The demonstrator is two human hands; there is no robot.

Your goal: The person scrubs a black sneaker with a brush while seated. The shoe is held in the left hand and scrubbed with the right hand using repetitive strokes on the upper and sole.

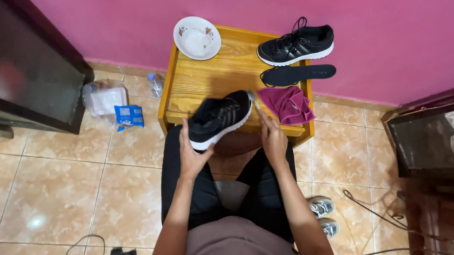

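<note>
Black sneaker [219, 118] sits gripped in our left hand [192, 157]; our right hand [273, 140] clasps a small brush [255, 102] over the wooden bench [207, 78].

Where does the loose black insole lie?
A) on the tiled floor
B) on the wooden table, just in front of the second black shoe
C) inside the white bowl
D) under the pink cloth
B: the insole lies flat on the wooden table, between the second black shoe and the pink cloth.
</note>
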